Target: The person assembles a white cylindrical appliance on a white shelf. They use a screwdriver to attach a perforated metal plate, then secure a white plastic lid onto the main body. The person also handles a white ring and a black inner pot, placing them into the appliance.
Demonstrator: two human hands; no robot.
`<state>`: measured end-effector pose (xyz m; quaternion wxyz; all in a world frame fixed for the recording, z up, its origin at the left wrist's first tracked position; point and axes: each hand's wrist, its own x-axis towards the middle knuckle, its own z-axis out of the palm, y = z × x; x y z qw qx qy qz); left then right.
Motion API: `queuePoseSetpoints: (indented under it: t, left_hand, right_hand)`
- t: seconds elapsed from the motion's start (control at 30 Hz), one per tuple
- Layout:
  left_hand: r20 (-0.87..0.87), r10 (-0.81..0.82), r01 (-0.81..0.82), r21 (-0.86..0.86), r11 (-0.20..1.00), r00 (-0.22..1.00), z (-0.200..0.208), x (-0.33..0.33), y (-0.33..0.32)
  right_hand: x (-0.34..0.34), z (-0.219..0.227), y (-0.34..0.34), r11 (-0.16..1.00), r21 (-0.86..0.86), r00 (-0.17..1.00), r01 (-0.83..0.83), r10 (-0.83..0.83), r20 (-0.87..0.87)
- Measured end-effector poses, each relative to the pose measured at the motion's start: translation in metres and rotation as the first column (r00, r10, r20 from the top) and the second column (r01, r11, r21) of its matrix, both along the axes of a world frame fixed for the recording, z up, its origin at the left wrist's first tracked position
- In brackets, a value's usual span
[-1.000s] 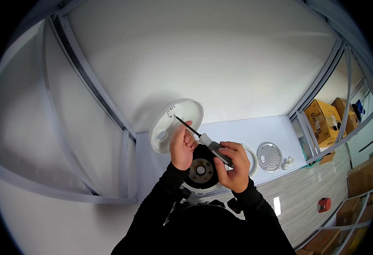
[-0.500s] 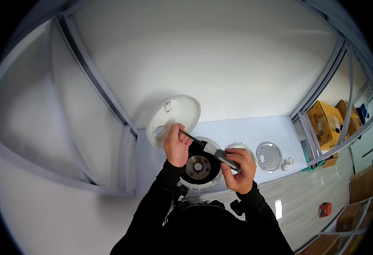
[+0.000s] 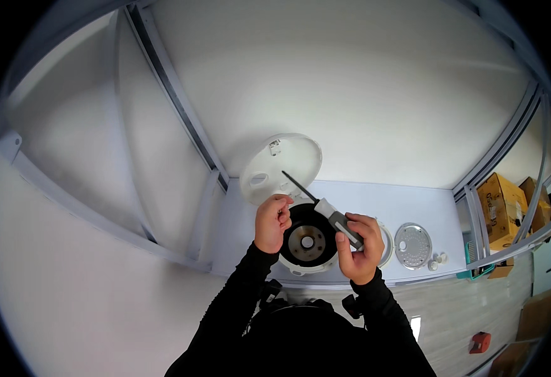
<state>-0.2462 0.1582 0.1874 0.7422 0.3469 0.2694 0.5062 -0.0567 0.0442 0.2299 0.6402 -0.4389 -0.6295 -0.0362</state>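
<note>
In my right hand [image 3: 362,251] is a screwdriver [image 3: 346,227] with a grey and white handle. Its dark shaft points up and left, the tip in the air in front of the raised white lid [image 3: 303,154]. My left hand [image 3: 273,225] is closed, thumb and fingers pinched together just left of the shaft and apart from it. Whatever those fingers hold, if anything, is too small to make out. Below both hands stands an open white rice cooker [image 3: 300,270], its dark inside showing a round metal heating plate [image 3: 297,246]. The lid leans back behind it.
Right of the cooker, a white ring-shaped part [image 3: 387,246] is partly hidden by my right hand. Beyond it lie a perforated metal disc [image 3: 413,245] and several small white pieces [image 3: 434,265]. Cardboard boxes [image 3: 500,210] and a teal basket [image 3: 474,273] stand past the table's right end.
The screwdriver's tip has come away from my left fingers and now points higher. My left hand has curled into a tighter pinch. The whole scene has shifted rightward in view.
</note>
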Motion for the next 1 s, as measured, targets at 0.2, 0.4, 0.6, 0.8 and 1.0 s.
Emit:
queuePoseSetpoints:
  t: [0.2,0.4,0.6,0.8,1.0]
  left_hand:
    - [-0.212,-0.012,0.037,0.113,0.993,0.977,0.022,0.004,-0.009]
    - [-0.170,-0.013,0.033,0.114,0.993,0.985,0.025,0.014,-0.004]
    - [-0.091,-0.060,0.074,0.163,0.984,0.994,0.017,0.014,0.008]
    - [-0.147,-0.043,0.074,0.214,0.974,0.988,0.019,0.014,0.011]
    - [-0.188,-0.056,0.105,0.263,0.959,0.981,0.022,0.014,0.013]
  right_hand:
    - [-0.016,-0.009,0.012,1.000,-0.026,1.000,0.007,-0.007,-0.011]
    - [-0.032,-0.007,0.020,0.999,-0.027,0.997,0.033,-0.031,0.069]
    - [-0.040,-0.005,0.023,0.997,-0.046,0.994,0.065,-0.061,0.087]
    - [-0.046,-0.004,0.023,0.993,-0.053,0.992,0.103,-0.098,0.084]
    - [-0.049,-0.003,0.021,0.991,-0.050,0.991,0.121,-0.118,0.060]
